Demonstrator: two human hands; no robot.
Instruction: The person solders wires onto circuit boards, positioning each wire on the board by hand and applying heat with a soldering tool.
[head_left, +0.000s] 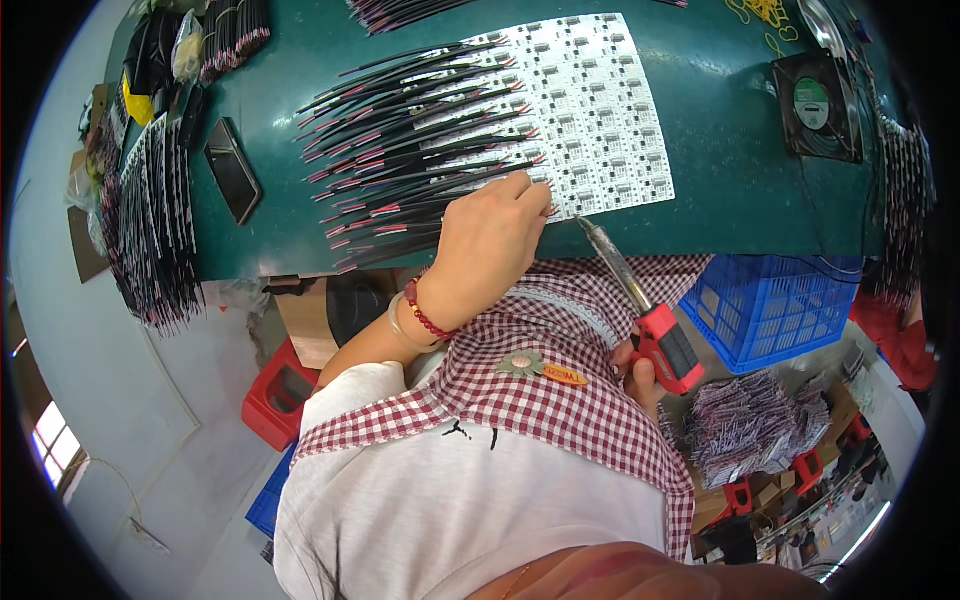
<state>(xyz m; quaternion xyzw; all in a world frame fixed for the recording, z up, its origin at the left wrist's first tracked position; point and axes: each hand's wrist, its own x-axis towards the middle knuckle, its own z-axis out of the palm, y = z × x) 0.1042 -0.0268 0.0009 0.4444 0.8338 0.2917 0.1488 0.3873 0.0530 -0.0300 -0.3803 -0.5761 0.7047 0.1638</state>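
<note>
Leftmost, a bundle of dark wires [155, 215] hangs over the edge of the green table [730, 225], with a phone [232, 170] lying just to its right. Next, black leads [380, 165] with red and pale ends lie side by side in a fan, their right-hand ends over the left part of the white circuit-board panel [600, 110]. Your left hand [495, 235] is over the lowest leads at the panel's near edge, fingers bent; its fingertips are largely hidden, so you cannot tell whether they pinch a lead. From this hand, the panel extends away and to the right. Just right of those fingertips, the soldering iron [622, 270] has its tip at the panel's near edge; contact cannot be judged. Your right hand [645, 380] grips its red-and-black handle [668, 348], nearer your body than the table edge, with the panel beyond. Farther right are a blue crate [770, 310], below table level, and a black fan [811, 105] on the table.
</note>
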